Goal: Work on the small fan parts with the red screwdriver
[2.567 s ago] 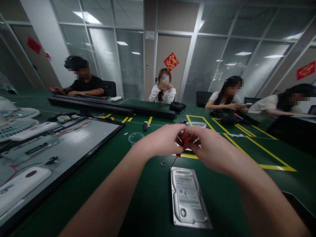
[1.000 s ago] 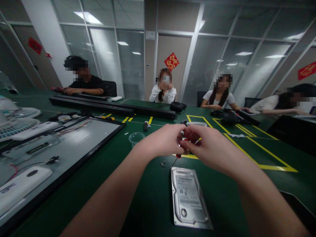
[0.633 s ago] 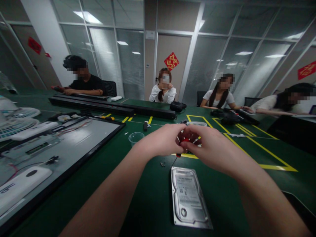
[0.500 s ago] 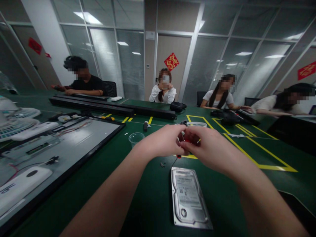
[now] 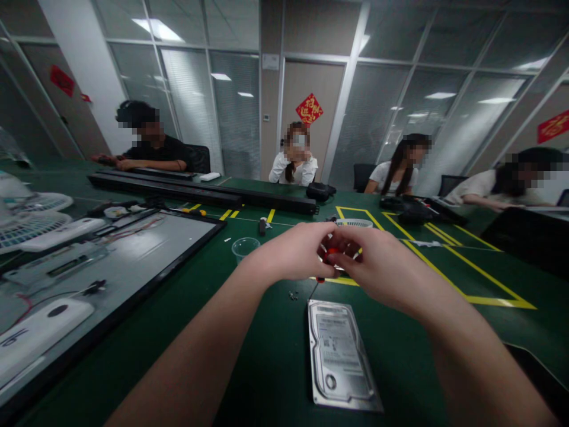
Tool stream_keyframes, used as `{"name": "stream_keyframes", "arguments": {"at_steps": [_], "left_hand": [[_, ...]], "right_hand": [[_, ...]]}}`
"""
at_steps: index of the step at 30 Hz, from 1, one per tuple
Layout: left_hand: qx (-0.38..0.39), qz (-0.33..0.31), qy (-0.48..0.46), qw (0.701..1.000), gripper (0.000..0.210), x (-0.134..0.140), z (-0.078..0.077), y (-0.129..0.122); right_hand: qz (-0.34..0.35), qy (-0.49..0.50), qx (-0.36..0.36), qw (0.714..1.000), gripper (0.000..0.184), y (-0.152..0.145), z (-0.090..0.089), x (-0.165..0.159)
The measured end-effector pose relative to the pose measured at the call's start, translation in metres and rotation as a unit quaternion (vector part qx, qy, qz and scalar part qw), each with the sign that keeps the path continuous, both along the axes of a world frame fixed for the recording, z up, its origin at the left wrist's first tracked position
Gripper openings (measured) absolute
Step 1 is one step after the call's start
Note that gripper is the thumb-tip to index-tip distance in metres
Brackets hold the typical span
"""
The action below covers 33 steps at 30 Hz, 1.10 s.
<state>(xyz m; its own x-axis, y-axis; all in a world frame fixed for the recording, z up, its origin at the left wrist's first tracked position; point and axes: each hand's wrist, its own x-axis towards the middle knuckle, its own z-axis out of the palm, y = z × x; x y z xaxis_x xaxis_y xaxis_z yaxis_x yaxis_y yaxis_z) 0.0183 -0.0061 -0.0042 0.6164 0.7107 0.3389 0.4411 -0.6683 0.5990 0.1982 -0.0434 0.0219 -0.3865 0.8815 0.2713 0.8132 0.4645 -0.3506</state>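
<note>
A silver hard drive (image 5: 340,356) lies label side up on the green table. At its far left corner rests the tip of a screwdriver (image 5: 320,280), its thin shaft leaning up into my hands. Between my fingers a red part of its handle shows. My left hand (image 5: 306,252) curls around the handle from the left, fingers bent. From the right, my right hand (image 5: 376,258) pinches the handle with thumb and fingers. Several small screws (image 5: 293,295) lie on the table left of the drive's far end.
A clear plastic cup (image 5: 245,249) stands beyond my left forearm. Behind my hands is a white basket (image 5: 354,223). A large panel (image 5: 151,243) with parts on it fills the left side. Long black bars (image 5: 200,193) lie farther back, and several people sit across the table.
The fingers of my right hand have shifted slightly on the screwdriver, and more of the red handle shows. The drive has stayed put. A person at the right has turned and drawn an arm back.
</note>
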Motion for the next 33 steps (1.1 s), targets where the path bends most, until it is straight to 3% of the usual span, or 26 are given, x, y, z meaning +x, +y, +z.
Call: {"name": "stream_keyframes", "arguments": {"at_steps": [3,9,14,20,27,33], "left_hand": [[0.007,0.011,0.008,1.0,0.047,0.0004,0.0004,0.0002],[-0.006,0.008,-0.001,1.0,0.05,0.0001,-0.0009,0.0016],[0.009,0.013,0.018,1.0,0.051,-0.0004,0.0001,0.0001],[-0.017,-0.002,-0.002,1.0,0.048,0.0011,-0.0021,0.0019],[0.005,-0.003,0.003,1.0,0.048,0.0004,0.0017,0.0007],[0.016,0.027,0.023,0.999,0.043,-0.0003,-0.0006,0.0012]], "right_hand": [[0.024,0.006,-0.007,1.0,0.027,-0.0003,0.0009,-0.0001],[0.002,0.006,0.003,1.0,0.011,-0.001,0.0004,-0.0022],[0.025,0.013,-0.007,1.0,0.03,-0.0004,-0.0005,0.0004],[-0.015,0.0,0.009,1.0,0.005,-0.0023,0.0017,-0.0033],[0.031,0.014,-0.002,0.999,0.026,-0.0008,-0.0002,-0.0021],[-0.013,-0.003,0.001,1.0,0.012,-0.0012,-0.0008,-0.0019]]}}
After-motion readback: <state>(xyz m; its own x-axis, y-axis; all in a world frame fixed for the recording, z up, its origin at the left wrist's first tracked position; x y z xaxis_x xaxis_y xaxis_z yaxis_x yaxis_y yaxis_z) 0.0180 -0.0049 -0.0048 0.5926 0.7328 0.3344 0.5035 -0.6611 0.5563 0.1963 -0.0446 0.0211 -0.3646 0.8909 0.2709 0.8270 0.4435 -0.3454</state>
